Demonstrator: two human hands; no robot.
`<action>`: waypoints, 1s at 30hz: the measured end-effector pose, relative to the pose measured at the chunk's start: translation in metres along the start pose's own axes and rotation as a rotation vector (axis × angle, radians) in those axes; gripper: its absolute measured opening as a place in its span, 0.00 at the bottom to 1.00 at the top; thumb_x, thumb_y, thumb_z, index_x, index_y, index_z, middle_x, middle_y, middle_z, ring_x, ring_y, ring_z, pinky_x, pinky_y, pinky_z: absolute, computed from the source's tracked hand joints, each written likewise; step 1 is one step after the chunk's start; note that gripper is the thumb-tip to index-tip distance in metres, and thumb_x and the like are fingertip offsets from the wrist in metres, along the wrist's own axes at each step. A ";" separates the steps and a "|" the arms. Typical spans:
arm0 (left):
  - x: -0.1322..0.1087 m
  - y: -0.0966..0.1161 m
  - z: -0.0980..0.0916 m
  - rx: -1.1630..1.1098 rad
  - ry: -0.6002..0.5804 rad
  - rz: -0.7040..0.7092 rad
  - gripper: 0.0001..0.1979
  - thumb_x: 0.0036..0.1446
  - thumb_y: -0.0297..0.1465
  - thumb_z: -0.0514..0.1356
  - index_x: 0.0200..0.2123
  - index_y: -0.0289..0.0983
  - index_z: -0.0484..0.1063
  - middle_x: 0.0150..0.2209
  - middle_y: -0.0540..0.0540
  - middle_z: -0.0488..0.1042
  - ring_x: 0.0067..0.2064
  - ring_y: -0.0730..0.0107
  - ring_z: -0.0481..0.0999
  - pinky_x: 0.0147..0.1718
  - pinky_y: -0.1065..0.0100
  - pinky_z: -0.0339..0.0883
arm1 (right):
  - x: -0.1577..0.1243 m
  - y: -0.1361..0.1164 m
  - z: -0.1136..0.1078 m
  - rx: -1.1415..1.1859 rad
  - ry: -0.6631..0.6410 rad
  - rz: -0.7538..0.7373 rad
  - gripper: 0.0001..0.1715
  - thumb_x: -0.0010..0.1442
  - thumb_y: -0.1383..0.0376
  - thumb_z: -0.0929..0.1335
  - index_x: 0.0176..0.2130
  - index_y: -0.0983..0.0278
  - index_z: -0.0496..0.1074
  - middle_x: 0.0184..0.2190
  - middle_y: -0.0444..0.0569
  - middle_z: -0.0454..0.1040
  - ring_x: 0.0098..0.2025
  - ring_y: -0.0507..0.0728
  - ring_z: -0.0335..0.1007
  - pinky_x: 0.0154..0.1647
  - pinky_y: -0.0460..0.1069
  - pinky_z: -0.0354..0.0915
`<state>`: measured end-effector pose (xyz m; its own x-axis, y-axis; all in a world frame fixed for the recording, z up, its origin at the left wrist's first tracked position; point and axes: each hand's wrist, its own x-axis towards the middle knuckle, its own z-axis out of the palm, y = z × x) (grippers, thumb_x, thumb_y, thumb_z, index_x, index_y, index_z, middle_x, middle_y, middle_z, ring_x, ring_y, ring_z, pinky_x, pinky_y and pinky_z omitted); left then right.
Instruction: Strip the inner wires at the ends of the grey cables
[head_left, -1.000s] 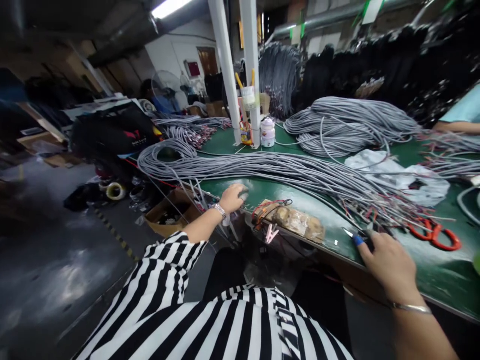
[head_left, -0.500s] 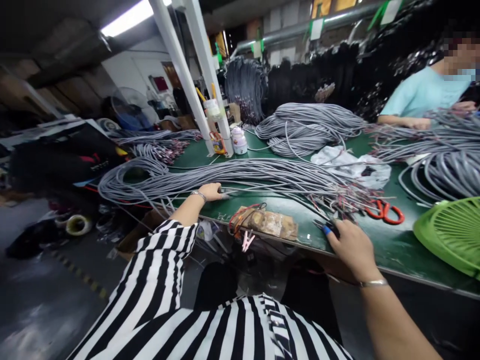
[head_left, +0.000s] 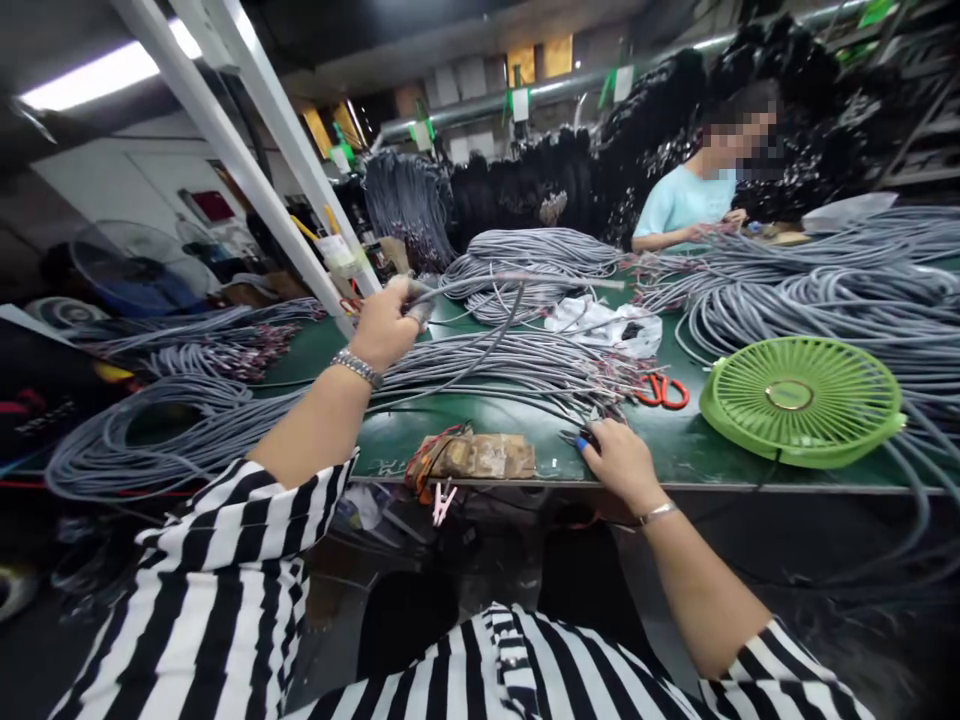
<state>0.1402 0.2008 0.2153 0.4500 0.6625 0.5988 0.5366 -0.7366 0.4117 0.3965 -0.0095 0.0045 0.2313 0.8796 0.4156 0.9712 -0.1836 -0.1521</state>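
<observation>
Left hand (head_left: pixel 386 325) clenched on grey cable (head_left: pixel 555 280), held up at 11 o'clock over table (head_left: pixel 675 455). Right hand (head_left: pixel 619 462) at table edge, 1 o'clock, grip unclear. Cable looks light and floppy; pinch near the end.

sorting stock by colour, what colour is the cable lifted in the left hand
Grey: the thin grey cable pinched in the left hand, head view.

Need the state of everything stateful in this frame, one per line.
left hand, above the table, shut on grey cable
grey cable, held off the table, running right
right hand, palm down at table edge, grip unclear
green fan, lying flat, grille up
red scissors, lying on table, blades hidden
</observation>
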 end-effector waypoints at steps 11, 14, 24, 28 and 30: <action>-0.063 0.124 0.011 -0.625 -0.665 0.096 0.19 0.54 0.44 0.61 0.33 0.30 0.73 0.17 0.54 0.63 0.19 0.81 0.60 0.20 0.77 0.54 | -0.001 0.002 -0.002 0.000 -0.021 0.015 0.14 0.61 0.59 0.61 0.41 0.65 0.70 0.38 0.53 0.72 0.40 0.58 0.67 0.39 0.49 0.56; -0.119 0.107 -0.009 -0.725 -0.752 -0.091 0.30 0.59 0.52 0.48 0.38 0.29 0.73 0.14 0.54 0.60 0.14 0.82 0.55 0.14 0.77 0.50 | 0.000 0.003 0.000 0.000 -0.024 0.004 0.15 0.61 0.59 0.62 0.41 0.65 0.71 0.37 0.53 0.73 0.40 0.58 0.67 0.38 0.49 0.55; -0.344 0.035 -0.041 -0.759 -0.772 -0.835 0.28 0.58 0.50 0.50 0.38 0.29 0.72 0.19 0.48 0.71 0.13 0.83 0.61 0.15 0.78 0.52 | 0.001 0.010 0.005 -0.038 -0.019 -0.018 0.21 0.60 0.57 0.61 0.38 0.71 0.73 0.33 0.62 0.72 0.35 0.62 0.66 0.32 0.53 0.55; -0.402 0.019 -0.031 -0.699 -0.716 -1.019 0.20 0.58 0.45 0.53 0.38 0.33 0.69 0.19 0.51 0.70 0.12 0.82 0.59 0.14 0.77 0.50 | -0.005 0.001 0.003 0.032 0.233 0.148 0.18 0.54 0.61 0.66 0.39 0.72 0.74 0.36 0.69 0.70 0.41 0.68 0.66 0.34 0.58 0.53; -0.416 0.012 -0.027 -0.603 -0.711 -1.022 0.18 0.58 0.44 0.52 0.34 0.34 0.69 0.19 0.53 0.69 0.13 0.80 0.59 0.15 0.76 0.52 | -0.015 -0.014 -0.009 0.115 0.255 0.141 0.16 0.55 0.62 0.64 0.40 0.68 0.75 0.39 0.68 0.69 0.43 0.68 0.65 0.33 0.59 0.51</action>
<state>-0.0592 -0.0875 -0.0105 0.4089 0.7307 -0.5467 0.5387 0.2902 0.7909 0.3802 -0.0240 0.0087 0.3843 0.7080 0.5925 0.9190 -0.2322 -0.3187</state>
